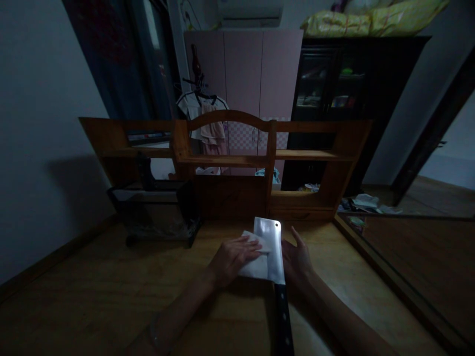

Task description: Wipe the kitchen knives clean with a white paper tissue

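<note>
A meat cleaver [273, 252] with a shiny rectangular blade and a black riveted handle [283, 316] is in front of me, its handle toward me. My left hand [233, 257] presses a folded white tissue [256, 267] flat against the blade's left part, fingers closed over it. At the blade's right edge, my right hand [297, 257] holds the cleaver from the side and behind. Its thumb sticks up apart from the blade, while the other fingers are mostly hidden behind the metal.
Beneath is a wooden tabletop [148, 291]. Along its back runs a wooden shelf unit [226, 160]. A dark knife-block-like stand [156, 212] is at the left, partly wrapped in clear plastic. Beyond are a pink wardrobe [243, 74] and a dark cabinet [334, 84].
</note>
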The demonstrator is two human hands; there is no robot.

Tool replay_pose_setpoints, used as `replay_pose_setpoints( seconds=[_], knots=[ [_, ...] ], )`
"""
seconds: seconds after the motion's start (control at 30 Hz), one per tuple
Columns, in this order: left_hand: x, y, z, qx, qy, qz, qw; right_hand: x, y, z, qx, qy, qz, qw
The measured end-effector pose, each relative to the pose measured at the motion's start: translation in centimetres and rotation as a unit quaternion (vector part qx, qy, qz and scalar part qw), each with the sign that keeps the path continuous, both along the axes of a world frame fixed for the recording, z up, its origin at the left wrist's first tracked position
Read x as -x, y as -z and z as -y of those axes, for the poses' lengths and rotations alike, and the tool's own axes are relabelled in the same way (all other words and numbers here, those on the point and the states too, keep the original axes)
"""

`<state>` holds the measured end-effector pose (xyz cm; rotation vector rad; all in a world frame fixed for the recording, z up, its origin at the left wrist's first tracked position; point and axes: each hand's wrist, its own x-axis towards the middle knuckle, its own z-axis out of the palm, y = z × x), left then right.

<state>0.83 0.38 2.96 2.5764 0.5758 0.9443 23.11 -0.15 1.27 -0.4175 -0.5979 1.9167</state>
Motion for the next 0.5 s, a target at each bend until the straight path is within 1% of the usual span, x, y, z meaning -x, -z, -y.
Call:
replay_pose_setpoints(
  seconds=[0.1,0.17,0.23,0.4,0.5],
  knots=[
    [-1.3,-0.4,1.4,-0.047,0.018,-0.07,0.996,-0.1,0.0,0.0,0.02,-0.001,0.003,1.0],
    [-2.1,-0.9,2.3,-0.062,0.038,-0.11,0.991,-0.2,0.2,0.0,0.035,0.013,0.021,0.999],
    [-2.7,-1.3,2.9,-0.07,0.055,-0.128,0.988,-0.2,0.3,-0.1,0.038,0.019,0.033,0.999],
    [-2.8,-1.5,3.0,-0.073,0.09,-0.121,0.986,-0.3,0.0,-0.2,0.02,-0.014,0.041,0.999],
    [-2.3,-1.4,2.6,-0.07,0.09,-0.104,0.988,-0.1,-0.6,0.2,0.012,-0.001,0.04,0.999]
  ],
)
